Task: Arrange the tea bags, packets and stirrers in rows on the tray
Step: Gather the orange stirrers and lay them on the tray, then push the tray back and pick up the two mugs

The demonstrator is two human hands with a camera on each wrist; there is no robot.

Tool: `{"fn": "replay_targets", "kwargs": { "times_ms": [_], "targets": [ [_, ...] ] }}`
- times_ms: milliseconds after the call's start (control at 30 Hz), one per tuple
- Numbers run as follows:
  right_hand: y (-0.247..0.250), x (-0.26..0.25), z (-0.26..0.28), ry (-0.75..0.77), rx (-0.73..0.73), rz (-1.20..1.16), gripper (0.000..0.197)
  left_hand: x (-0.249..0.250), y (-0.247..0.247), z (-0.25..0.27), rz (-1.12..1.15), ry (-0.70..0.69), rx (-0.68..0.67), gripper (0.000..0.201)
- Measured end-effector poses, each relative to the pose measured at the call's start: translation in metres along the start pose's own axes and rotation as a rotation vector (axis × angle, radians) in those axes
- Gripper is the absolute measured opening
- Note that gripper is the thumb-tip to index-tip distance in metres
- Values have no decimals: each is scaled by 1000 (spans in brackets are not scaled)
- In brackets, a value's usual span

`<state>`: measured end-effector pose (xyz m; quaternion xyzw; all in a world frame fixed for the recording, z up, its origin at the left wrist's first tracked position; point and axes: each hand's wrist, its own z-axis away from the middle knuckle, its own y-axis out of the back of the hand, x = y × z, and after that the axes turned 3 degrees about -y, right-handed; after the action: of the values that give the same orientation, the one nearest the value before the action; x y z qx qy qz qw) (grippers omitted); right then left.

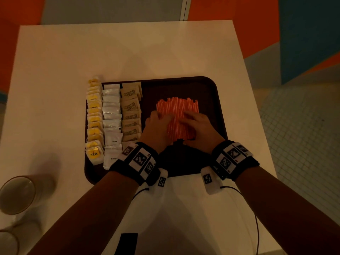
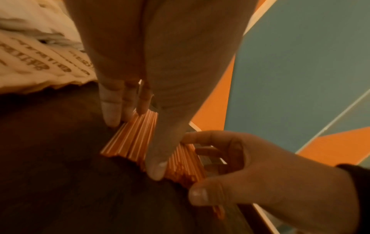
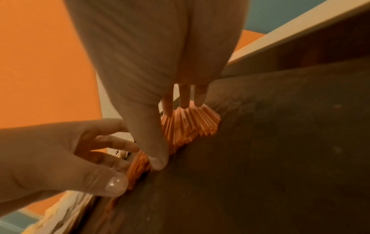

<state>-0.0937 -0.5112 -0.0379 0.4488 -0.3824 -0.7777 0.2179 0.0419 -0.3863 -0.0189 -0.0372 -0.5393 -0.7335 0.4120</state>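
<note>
- Both hands, left hand [image 1: 156, 122] and right hand [image 1: 195, 122], lie with fingers extended, flat on the orange stirrers [image 1: 177, 107], pinching nothing.
- The stirrers lie side by side on the tray [image 1: 211, 85], right of the packet rows [image 1: 130, 115].
- Risk: uneven pressure could roll or overlap the thin stirrers, leaving ragged ends.

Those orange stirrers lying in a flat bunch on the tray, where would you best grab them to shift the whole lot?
Grip the stirrers across their long sides, one hand on each flank, coming from above. They lie side by side as loose thin sticks on the tray, so squeezing inward likely keeps them together. The left hand and right hand already rest there.
</note>
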Motion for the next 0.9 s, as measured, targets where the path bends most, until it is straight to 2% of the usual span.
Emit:
{"fn": "replay_targets", "kwargs": {
  "times_ms": [100, 167, 267, 333, 400, 467, 567, 667, 800, 900],
  "targets": [
    [1, 2, 2, -2, -11, 20, 83, -5, 4, 5, 20, -30, 36, 88],
    [3, 2, 9, 4, 54, -16, 78, -8, 11, 16, 121, -67, 110, 76],
    [6, 1, 34, -1, 255, -108, 46, -15, 25, 52, 216, -97, 168, 33],
    [1, 2, 57, 10, 352, -136, 28, -33, 22, 88, 253, -55, 182, 16],
    [-10, 3, 82, 23, 397, -132, 20, -57, 12, 129, 289, -17, 247, 14],
    [-26, 4, 106, 42, 432, -95, 17, -84, -2, 164, 146, -33, 319, 20],
    [-50, 6, 130, 46, 437, -31, 22, -115, -17, 197, -80, 36, 287, 34],
    [-66, 9, 134, 27, 407, 37, 31, -130, -28, 209, -114, 55, 286, 42],
    [-78, 3, 130, 25, 404, 67, 35, -137, -40, 204, -69, 48, 373, 31],
    [-81, 0, 125, -18, 398, 43, 36, -139, -41, 194, -52, 46, 390, 28]
  ]
}}
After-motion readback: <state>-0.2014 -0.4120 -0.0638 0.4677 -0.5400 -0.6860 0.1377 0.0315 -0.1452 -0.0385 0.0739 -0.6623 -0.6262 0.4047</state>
